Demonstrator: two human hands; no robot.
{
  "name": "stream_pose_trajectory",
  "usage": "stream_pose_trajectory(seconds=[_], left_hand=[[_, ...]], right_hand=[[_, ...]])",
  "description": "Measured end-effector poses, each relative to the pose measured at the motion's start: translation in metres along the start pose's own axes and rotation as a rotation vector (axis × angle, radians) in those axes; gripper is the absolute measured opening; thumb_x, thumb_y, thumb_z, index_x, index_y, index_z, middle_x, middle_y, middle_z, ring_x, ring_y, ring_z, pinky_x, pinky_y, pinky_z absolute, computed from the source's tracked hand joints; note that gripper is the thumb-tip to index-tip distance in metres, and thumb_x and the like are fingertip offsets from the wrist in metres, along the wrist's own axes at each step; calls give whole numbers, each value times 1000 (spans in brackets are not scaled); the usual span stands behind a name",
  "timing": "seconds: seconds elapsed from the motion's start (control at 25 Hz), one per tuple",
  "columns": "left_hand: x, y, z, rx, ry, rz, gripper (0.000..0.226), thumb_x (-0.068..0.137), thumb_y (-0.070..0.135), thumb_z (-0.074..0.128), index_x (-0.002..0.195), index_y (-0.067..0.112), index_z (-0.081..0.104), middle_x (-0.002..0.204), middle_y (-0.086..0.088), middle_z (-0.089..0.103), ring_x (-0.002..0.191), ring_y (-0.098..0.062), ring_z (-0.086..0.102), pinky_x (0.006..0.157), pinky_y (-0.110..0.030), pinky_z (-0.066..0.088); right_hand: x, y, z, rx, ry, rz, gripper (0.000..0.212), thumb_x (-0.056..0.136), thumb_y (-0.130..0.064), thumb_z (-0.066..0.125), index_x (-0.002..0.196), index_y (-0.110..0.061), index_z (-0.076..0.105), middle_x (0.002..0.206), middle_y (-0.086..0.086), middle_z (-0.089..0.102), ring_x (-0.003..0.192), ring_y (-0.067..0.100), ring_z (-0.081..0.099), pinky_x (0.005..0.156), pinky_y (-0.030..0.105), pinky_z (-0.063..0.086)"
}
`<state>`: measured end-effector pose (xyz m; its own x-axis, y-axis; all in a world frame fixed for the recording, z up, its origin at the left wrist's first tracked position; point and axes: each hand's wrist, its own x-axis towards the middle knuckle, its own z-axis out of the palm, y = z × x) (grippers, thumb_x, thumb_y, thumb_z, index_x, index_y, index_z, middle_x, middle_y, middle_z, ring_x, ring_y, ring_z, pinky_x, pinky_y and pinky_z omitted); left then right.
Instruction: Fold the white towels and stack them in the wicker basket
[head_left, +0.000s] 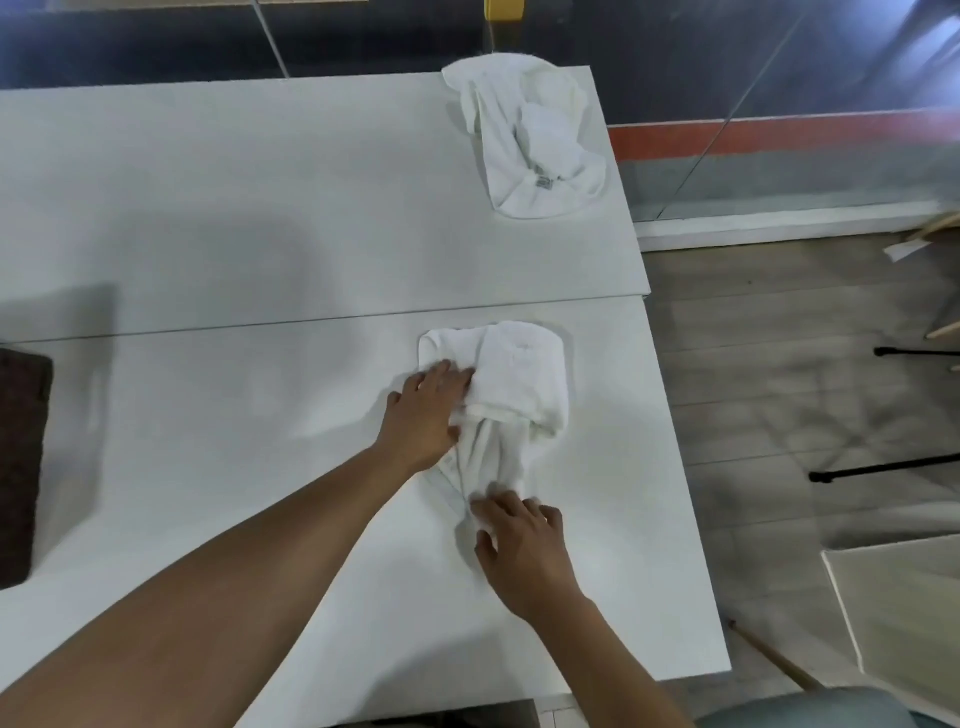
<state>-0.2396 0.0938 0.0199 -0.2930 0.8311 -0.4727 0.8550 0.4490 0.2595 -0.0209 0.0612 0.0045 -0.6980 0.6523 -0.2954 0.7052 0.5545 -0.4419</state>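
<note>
Tables (208, 208) — white, abutting; towel (519, 374) on nearer; wood floor (753, 364) beside.

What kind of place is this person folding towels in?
Probably an office or meeting room rather than a home: two plain white tables pushed end to end, a glass partition behind them, and wood-look flooring. The towel being folded lies on the near table.

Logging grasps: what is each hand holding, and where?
The right hand grips the towel by its bunched near end; the left hand only presses on it.
</note>
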Motion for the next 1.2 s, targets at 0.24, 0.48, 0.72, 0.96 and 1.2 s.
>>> stream_pose_trajectory(seconds=[0.24, 0.48, 0.72, 0.96, 1.2], left_hand=[[-48, -4, 16, -419, 98, 23, 23, 90, 12, 57, 113, 15, 54, 105, 0, 59, 92, -26, 60, 69, -31, 43], [-115, 15, -31, -687, 195, -20, 10, 94, 30, 61, 103, 33, 66, 86, 11, 69, 80, -6, 62, 71, -19, 47], [-167, 22, -84, -417, 317, 179, 20, 103, 37, 48, 113, 37, 66, 85, 7, 69, 77, -13, 57, 73, -29, 46], [-213, -11, -116, -479, 655, 176, 20, 99, 18, 59, 110, 30, 72, 104, 27, 58, 104, 9, 53, 90, -21, 42], [-244, -30, -146, -778, 745, -4, 30, 101, 16, 50, 95, 41, 66, 100, 10, 67, 92, -12, 63, 79, -29, 54]], right_hand=[[-1, 13, -29, 214, 148, 184, 32, 89, -23, 60, 120, -25, 54, 99, -4, 63, 88, 22, 64, 77, 36, 46], [3, -2, -65, 264, 251, 152, 60, 89, -34, 68, 143, -37, 41, 112, -5, 50, 94, 14, 52, 86, 31, 40], [14, -28, -99, 223, 372, 89, 9, 98, -23, 57, 105, -18, 57, 98, 0, 62, 86, 30, 61, 79, 42, 42], [3, -36, -125, 417, 173, 84, 7, 95, -27, 65, 97, -25, 59, 79, -7, 65, 72, 14, 61, 59, 27, 42], [-8, -32, -141, 369, 166, 228, 8, 93, -21, 55, 91, -27, 60, 84, 0, 63, 76, 23, 59, 71, 35, 49]])
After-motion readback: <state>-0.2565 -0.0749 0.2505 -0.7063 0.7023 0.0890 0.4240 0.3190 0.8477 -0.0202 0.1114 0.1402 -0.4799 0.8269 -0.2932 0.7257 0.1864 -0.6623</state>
